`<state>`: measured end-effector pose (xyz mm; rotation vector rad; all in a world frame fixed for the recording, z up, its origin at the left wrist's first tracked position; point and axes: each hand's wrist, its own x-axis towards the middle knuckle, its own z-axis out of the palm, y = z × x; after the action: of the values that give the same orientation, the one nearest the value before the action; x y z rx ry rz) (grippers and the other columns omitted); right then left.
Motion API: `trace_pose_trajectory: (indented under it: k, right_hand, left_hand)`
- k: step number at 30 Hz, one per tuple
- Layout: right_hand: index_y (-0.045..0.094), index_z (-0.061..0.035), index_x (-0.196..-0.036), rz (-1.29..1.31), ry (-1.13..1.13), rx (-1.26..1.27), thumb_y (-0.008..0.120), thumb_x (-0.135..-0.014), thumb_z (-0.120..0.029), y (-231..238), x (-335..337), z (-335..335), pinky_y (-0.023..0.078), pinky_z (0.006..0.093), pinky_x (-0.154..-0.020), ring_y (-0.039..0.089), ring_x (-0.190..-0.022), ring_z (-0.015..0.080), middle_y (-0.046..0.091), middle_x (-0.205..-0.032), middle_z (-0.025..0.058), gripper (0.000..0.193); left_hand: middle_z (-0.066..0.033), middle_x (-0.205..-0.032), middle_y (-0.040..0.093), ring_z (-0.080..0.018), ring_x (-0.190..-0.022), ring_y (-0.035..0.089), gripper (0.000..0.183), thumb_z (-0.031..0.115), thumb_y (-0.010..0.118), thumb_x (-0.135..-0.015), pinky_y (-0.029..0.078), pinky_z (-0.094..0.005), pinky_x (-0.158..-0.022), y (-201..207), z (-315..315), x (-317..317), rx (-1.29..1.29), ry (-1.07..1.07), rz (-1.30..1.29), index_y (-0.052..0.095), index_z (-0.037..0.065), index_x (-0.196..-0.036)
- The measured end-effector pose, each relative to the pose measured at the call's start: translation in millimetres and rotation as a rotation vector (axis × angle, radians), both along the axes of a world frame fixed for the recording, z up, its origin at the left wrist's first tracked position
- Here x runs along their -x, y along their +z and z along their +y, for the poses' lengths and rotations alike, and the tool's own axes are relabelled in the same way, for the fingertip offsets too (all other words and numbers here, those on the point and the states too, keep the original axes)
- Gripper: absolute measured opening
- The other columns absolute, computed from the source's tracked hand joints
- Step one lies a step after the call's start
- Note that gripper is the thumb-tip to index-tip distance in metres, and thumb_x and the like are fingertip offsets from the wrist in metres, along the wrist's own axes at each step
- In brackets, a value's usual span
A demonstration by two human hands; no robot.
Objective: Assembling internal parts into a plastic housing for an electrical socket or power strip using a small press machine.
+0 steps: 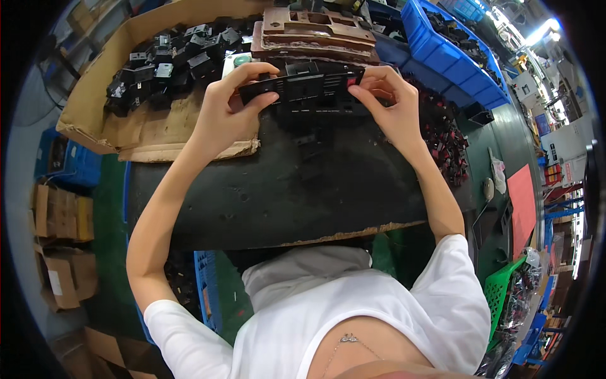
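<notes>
Both my hands hold a long black plastic panel [309, 90] with cutouts and fine white print, raised over the far part of the dark worktable [284, 189]. At its left end, my left hand [237, 101] pinches it between thumb and fingers. My right hand [391, 101] grips the right end, with the thumb beside a small red part [351, 82] set in the panel. A black block-shaped part shows at the panel's upper edge. Just behind the panel stands a stack of brown slotted fixture blocks [315, 38].
An open cardboard box [88, 114] of black plastic parts lies to the left. Small red and black pieces [442, 139] are heaped right of my right hand. Beyond them sits a blue bin [448, 57]. A red sheet [521, 202] and a green basket [499, 297] are farther right.
</notes>
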<state>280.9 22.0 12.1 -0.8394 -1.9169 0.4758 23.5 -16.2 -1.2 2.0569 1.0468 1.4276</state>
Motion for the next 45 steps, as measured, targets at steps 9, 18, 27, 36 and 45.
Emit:
trace_pose_trajectory:
  k: [9,18,27,36,45]
  right_hand:
    - [0.055,-0.0017,-0.092,-0.012,0.015,-0.024,0.070,-0.077,-0.006,-0.6,-6.4,-4.2,0.049,0.0208,-0.067,0.058,-0.070,0.0062,0.058,-0.074,0.0021,0.022]
    - [0.048,-0.0013,-0.086,-0.045,0.043,-0.055,0.069,-0.077,-0.006,3.8,-3.5,-10.1,0.048,0.0226,-0.067,0.056,-0.068,0.0078,0.050,-0.073,0.0027,0.024]
    - [0.045,-0.0010,-0.086,-0.032,0.058,-0.061,0.068,-0.079,-0.007,-0.2,-3.7,-9.7,0.045,0.0231,-0.066,0.049,-0.067,0.0090,0.044,-0.079,0.0032,0.024]
    - [0.043,-0.0014,-0.085,-0.036,0.056,-0.088,0.067,-0.079,-0.005,-1.1,-4.2,-8.9,0.043,0.0228,-0.065,0.048,-0.067,0.0090,0.043,-0.080,0.0035,0.025]
    - [0.046,-0.0027,-0.089,-0.012,0.088,-0.051,0.068,-0.079,-0.007,1.7,-5.2,-4.7,0.044,0.0211,-0.068,0.047,-0.066,0.0072,0.048,-0.076,0.0002,0.025]
  left_hand:
    - [-0.0099,-0.097,0.063,-0.0236,-0.080,0.060,0.035,0.003,0.067,-0.077,0.048,-0.0279,-0.071,6.0,-17.1,-18.0,-0.164,0.035,0.157,0.056,0.006,-0.110]
    - [-0.0119,-0.098,0.062,-0.0256,-0.085,0.061,0.032,0.000,0.067,-0.076,0.047,-0.0296,-0.075,3.1,-18.0,-15.6,-0.120,0.037,0.121,0.056,0.003,-0.106]
    - [-0.0116,-0.096,0.062,-0.0260,-0.086,0.061,0.031,-0.001,0.066,-0.076,0.047,-0.0293,-0.077,2.0,-18.0,-19.0,-0.099,0.041,0.093,0.056,0.002,-0.105]
    - [-0.0116,-0.096,0.061,-0.0261,-0.087,0.061,0.031,-0.001,0.065,-0.076,0.047,-0.0292,-0.077,2.1,-19.3,-20.8,-0.136,0.048,0.107,0.056,0.002,-0.105]
    - [-0.0094,-0.094,0.060,-0.0141,-0.078,0.062,0.033,-0.004,0.061,-0.080,0.051,-0.0238,-0.065,10.6,-23.6,-19.6,0.182,-0.063,-0.095,0.053,0.004,-0.112]
